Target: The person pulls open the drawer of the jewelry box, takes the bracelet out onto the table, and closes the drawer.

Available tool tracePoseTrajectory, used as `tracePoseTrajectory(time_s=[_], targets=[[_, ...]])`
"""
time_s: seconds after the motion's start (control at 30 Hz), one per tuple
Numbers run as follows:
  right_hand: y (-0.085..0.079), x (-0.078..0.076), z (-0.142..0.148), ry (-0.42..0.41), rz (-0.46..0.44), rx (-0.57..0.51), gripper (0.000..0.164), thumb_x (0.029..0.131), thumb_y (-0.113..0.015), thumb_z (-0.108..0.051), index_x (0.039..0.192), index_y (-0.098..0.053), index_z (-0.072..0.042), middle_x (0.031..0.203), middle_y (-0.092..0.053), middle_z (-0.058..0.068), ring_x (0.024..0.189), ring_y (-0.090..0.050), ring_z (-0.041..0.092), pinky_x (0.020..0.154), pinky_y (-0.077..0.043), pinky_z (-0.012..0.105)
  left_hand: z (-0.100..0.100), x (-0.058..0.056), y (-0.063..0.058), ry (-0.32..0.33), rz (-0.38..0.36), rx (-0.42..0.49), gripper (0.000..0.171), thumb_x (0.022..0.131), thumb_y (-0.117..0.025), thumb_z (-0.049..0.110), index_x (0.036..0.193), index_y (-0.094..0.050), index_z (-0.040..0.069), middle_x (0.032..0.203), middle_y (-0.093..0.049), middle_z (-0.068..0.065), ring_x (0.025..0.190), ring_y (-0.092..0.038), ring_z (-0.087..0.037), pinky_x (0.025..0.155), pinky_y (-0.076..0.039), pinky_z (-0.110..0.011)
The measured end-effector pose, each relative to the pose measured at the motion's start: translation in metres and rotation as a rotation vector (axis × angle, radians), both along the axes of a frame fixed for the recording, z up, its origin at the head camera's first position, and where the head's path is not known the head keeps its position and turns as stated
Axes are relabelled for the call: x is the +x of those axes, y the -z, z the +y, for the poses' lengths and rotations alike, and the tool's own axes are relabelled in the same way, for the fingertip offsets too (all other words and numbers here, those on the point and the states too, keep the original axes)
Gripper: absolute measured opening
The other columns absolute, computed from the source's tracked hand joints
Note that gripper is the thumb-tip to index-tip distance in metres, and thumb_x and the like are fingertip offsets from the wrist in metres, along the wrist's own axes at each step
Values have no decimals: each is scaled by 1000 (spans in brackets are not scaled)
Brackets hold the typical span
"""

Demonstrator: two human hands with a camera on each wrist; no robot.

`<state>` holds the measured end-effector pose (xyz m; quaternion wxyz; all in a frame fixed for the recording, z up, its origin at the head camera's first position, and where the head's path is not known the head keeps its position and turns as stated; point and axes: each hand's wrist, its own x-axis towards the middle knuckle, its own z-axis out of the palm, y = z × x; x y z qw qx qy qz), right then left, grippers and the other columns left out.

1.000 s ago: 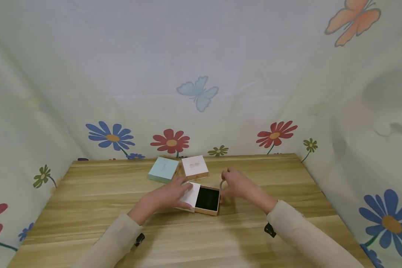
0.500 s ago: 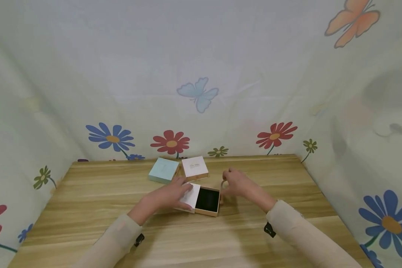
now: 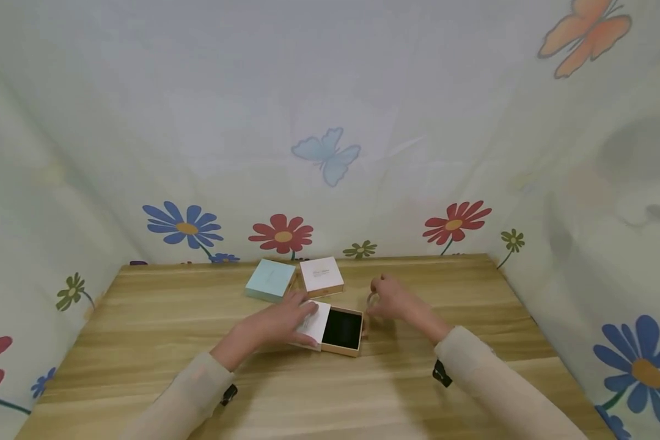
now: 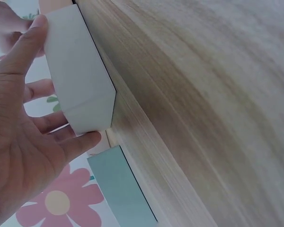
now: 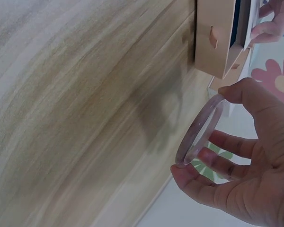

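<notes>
In the head view a white box [image 3: 317, 319] has its drawer [image 3: 342, 331] slid out to the right, showing a black lining inside. My left hand [image 3: 286, 319] grips the white sleeve; in the left wrist view the thumb and little finger press on different sides of it. My right hand [image 3: 394, 301] is a little to the right of the drawer. Between its thumb and fingers it pinches a pale purple, translucent bangle [image 5: 195, 128], held tilted above the table. A small ribbon tab [image 5: 213, 38] sticks out of the drawer's front.
Behind the hands stand a light blue box [image 3: 271, 279] and another white box [image 3: 321, 275], both shut. Everything sits on a wood-grain table [image 3: 187, 305]. A flower-printed curtain [image 3: 330, 201] rises along its back and sides.
My right hand has shifted slightly to the right with the bangle, widening the gap to the drawer. My left hand and the boxes stay in place.
</notes>
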<state>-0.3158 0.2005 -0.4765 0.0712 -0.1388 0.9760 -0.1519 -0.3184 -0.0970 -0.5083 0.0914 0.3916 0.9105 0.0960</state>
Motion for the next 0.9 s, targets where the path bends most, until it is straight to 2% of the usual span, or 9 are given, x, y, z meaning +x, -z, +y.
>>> tracePoseTrajectory(time_s=[0.1, 0.2, 0.37, 0.57, 0.9], targets=[[1, -4, 4, 8, 20, 4, 44, 82, -83, -22, 114, -64, 3, 112, -58, 18, 97, -58, 30, 86, -51, 46, 1, -1, -3, -2, 7, 2, 87, 81, -69, 70, 145, -51, 13, 149, -41, -16, 133, -40, -29, 108, -44, -43], [3, -8, 7, 9, 15, 20, 43, 82, -81, -22, 114, -64, 2, 111, -58, 18, 93, -58, 29, 84, -52, 45, 1, -1, -5, -12, -18, 4, 87, 81, -71, 69, 145, -51, 13, 151, -40, -18, 135, -39, -30, 108, -44, -45], [11, -12, 13, 36, -2, 37, 44, 82, -78, -19, 117, -64, 2, 114, -59, 19, 94, -58, 28, 84, -52, 45, 1, -1, -2, -10, -27, -3, 89, 80, -69, 72, 145, -51, 13, 152, -39, -18, 136, -39, -31, 108, -44, -45], [21, -16, 19, 41, 22, 56, 45, 82, -76, -21, 119, -64, 2, 114, -59, 18, 93, -57, 28, 85, -52, 44, 1, -3, 0, -5, -8, 1, 90, 79, -68, 74, 145, -52, 13, 149, -41, -16, 133, -41, -29, 108, -44, -44], [25, -16, 21, 72, 20, 11, 46, 83, -78, -19, 121, -64, 2, 117, -58, 18, 97, -59, 29, 89, -52, 45, 2, -1, 2, -1, -6, -2, 90, 80, -69, 72, 145, -52, 12, 148, -42, -15, 131, -41, -28, 108, -43, -44]])
